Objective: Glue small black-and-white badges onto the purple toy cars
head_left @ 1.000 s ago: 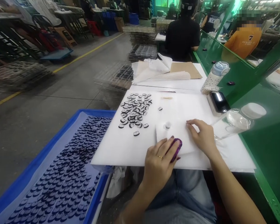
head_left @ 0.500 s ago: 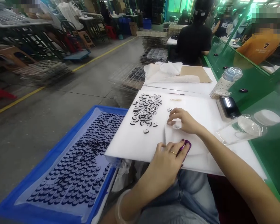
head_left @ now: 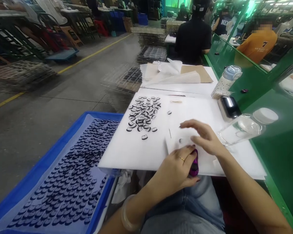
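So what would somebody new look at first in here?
Probably the big blue tray at the left, with its many rows of dark pieces. Next, perhaps the shiny purple thing in the left grip, at the near edge of the white table. Then the jumble of small tiles on the table's left half.

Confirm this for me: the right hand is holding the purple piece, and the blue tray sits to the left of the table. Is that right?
Not quite: it is the left hand, not the right hand, that holds the purple piece, as the head view shows. The blue tray does sit to the left of the table.
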The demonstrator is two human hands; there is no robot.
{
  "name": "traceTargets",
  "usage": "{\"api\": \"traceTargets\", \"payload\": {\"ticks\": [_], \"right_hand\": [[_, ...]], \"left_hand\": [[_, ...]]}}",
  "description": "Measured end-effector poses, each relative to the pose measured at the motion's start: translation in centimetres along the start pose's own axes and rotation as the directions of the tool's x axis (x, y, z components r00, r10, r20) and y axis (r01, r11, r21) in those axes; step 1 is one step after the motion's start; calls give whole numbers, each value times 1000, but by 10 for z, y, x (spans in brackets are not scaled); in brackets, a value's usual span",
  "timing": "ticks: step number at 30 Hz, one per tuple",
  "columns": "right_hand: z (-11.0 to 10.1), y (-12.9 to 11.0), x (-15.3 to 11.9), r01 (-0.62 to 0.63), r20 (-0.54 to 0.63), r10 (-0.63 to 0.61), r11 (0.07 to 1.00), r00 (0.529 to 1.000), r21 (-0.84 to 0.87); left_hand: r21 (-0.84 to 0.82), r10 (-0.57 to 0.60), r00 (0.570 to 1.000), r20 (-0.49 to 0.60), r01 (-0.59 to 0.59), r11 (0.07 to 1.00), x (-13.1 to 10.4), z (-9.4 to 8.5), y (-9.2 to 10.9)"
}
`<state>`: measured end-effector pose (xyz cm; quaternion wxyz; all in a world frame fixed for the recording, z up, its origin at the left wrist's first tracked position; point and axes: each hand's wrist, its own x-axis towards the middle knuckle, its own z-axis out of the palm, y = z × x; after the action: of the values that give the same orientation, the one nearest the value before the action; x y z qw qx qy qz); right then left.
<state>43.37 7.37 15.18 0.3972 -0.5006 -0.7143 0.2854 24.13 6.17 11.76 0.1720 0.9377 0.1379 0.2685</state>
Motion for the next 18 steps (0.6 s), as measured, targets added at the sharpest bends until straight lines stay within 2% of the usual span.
{"api": "traceTargets", "payload": {"ticks": [2, 3, 4, 5, 6, 8, 9, 10, 12, 14, 18], "right_hand": [[1, -19, -5, 23, 123, -36, 994, 992, 103], [1, -28, -8, 17, 156, -40, 989, 987, 148], [-1, -37, -11, 13, 138, -41, 980, 990, 197], [-3, -43, -13, 28, 59, -45, 967, 997, 252], [-7, -47, -16, 66, -70, -46, 950, 996, 304], [-14, -48, -23, 146, -339, -13, 917, 941, 370], [-16, -45, -27, 149, -411, 28, 907, 911, 393], [-15, -40, -30, 117, -431, 79, 905, 899, 410], [-8, -30, -37, -6, -381, 186, 904, 906, 427], [4, -22, -45, -75, -345, 249, 891, 905, 448], [24, -21, -63, -80, -337, 289, 851, 896, 519]], "left_hand": [[-70, -48, 999, 13, 48, 996, -2, 1, 0], [-99, -75, 997, 23, 77, 992, -3, 1, -1], [-120, -98, 995, 22, 100, 988, -4, 1, -2], [-135, -110, 994, 9, 110, 985, -5, 1, -3], [-144, -110, 994, -14, 107, 984, -5, 2, -5], [-158, -88, 993, -81, 74, 985, -6, 5, -6], [-164, -81, 991, -110, 62, 984, -6, 7, -7], [-168, -81, 989, -126, 59, 984, -6, 8, -7], [-172, -97, 987, -129, 74, 982, -7, 7, -5], [-168, -107, 985, -136, 83, 982, -8, 4, -1], [-126, -140, 976, -169, 119, 985, -10, -2, 5]]}}
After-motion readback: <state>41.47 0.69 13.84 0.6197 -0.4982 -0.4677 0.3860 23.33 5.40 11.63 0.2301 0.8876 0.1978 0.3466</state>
